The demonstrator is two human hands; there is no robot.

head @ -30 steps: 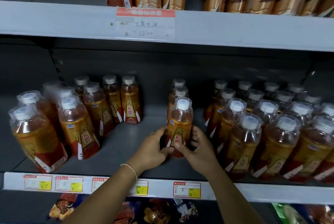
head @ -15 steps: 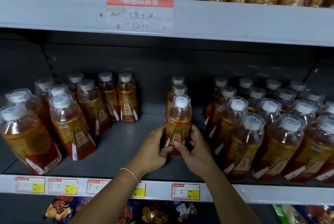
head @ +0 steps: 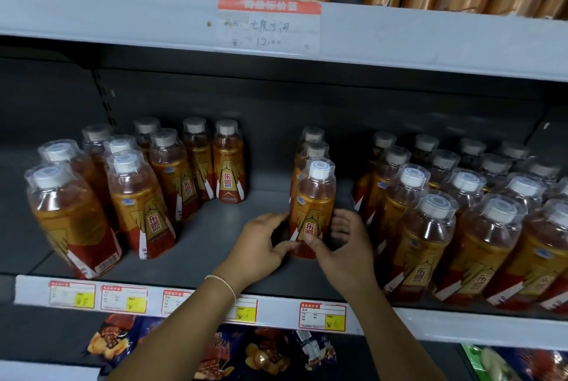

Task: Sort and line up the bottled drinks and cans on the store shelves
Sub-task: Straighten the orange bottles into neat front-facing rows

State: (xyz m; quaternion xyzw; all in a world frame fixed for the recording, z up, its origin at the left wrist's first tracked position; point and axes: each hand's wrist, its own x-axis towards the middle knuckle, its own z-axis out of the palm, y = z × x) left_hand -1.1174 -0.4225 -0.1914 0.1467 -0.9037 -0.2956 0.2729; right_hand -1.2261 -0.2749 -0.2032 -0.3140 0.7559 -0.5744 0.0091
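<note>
Both hands stay closed round the lower part of one bottle (head: 313,196) at the centre of the frame, just as they do half a second and a full second back. Nothing else on the shelf (head: 221,227) shifts. The bottle stands upright at the head of a short file, with two more bottles (head: 313,148) close behind it. Its label faces nearly front, turned a touch toward frame left. The change is therefore small, a fine turn or nudge on the spot and not a carry.

By the look of it this file is almost squared. The left group (head: 138,202) shows labels facing several ways and likely needs the same care, while the right group (head: 445,227) sits in tidier rows.

The left hand (head: 261,245), with a thin bracelet (head: 222,284) at the wrist, reaches in from the lower centre. Its thumb lies on the label's lower front and its fingers curl against the bottle's left side. The right hand (head: 344,245) mirrors it, with the thumb in front and the fingers curled round the right side. Both forearms rise from the bottom edge, over the price tags (head: 322,316).
</note>
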